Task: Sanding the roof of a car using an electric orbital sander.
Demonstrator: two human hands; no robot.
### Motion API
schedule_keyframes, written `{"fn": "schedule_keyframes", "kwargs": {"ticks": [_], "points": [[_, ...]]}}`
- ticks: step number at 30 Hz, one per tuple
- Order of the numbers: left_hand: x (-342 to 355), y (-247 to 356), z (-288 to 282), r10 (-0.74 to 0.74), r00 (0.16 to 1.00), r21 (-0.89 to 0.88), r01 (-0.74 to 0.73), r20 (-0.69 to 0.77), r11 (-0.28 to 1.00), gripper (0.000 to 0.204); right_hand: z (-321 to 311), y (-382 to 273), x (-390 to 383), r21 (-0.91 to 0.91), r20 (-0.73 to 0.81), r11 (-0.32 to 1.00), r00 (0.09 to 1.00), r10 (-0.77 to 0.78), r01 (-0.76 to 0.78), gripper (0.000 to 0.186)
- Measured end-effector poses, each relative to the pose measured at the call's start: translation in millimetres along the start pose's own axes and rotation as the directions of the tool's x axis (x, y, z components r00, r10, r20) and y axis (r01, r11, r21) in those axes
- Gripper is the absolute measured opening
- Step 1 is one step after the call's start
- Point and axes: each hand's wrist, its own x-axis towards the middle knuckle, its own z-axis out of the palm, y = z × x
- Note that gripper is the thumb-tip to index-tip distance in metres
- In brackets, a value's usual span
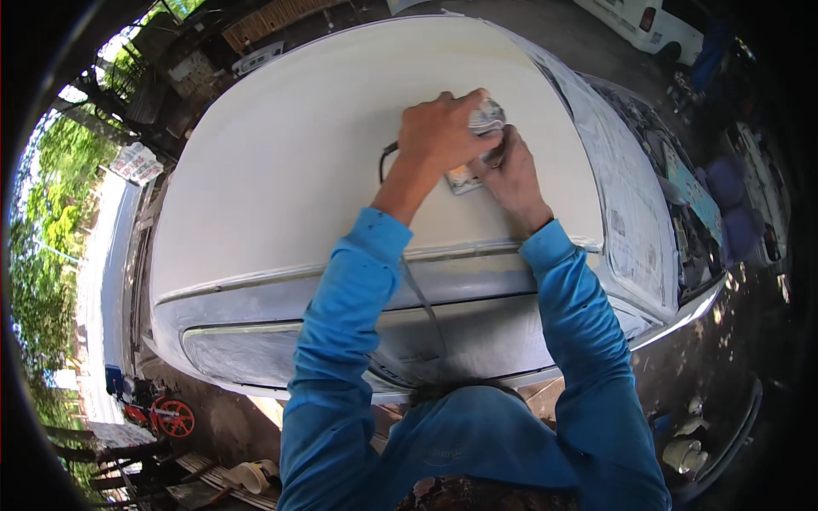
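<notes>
Far forward on the pale cream car roof (315, 145), both hands are closed on a small, scuffed corded sander (464, 181). My left hand (439, 128) wraps over its body from the left. My right hand (515, 175) grips the near right side, fingers bent around it. The flat base of the sander shows below my hands against the roof; much of its body is hidden by my fingers. A dark cord (388, 151) loops out beside my left wrist, and a lower stretch hangs over the roof's near edge past the side window.
Dusty paper-like covering (635, 213) spans the windshield on the right, beside an exposed engine bay (682, 183). A white van (639, 25) stands at the far right. Lower left is a motorbike wheel (175, 417) with a red rim; a loose curved bumper (737, 447) lies lower right.
</notes>
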Motion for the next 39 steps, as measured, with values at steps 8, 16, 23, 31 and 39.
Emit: {"fn": "schedule_keyframes", "kwargs": {"ticks": [8,16,23,31,39], "points": [[-9.9,-50.4,-30.8,-0.160,0.975,0.063,0.152,0.154,0.986,0.064,-109.5,48.1,-121.4,-0.009,-0.303,0.993,0.947,0.106,-0.114,0.028],[33.9,33.8,7.6,-0.054,0.964,0.109,0.027,0.262,0.994,0.064,-126.5,110.6,-187.8,-0.286,-0.405,0.955,0.913,-0.051,-0.073,0.015],[72.0,103.5,47.9,0.121,0.954,0.111,-0.156,0.275,0.982,0.068,-129.3,114.8,-192.4,-0.295,-0.426,0.954,0.901,-0.085,-0.050,0.015],[94.0,157.7,80.7,0.212,0.924,0.094,-0.253,0.318,0.963,0.070,-129.6,117.4,-192.7,-0.238,-0.466,0.969,0.883,-0.051,-0.070,0.012],[93.5,122.3,66.0,0.173,0.935,0.124,-0.220,0.311,0.968,0.070,-141.1,136.2,-207.7,-0.094,-0.573,0.989,0.818,0.043,-0.118,0.011]]}}
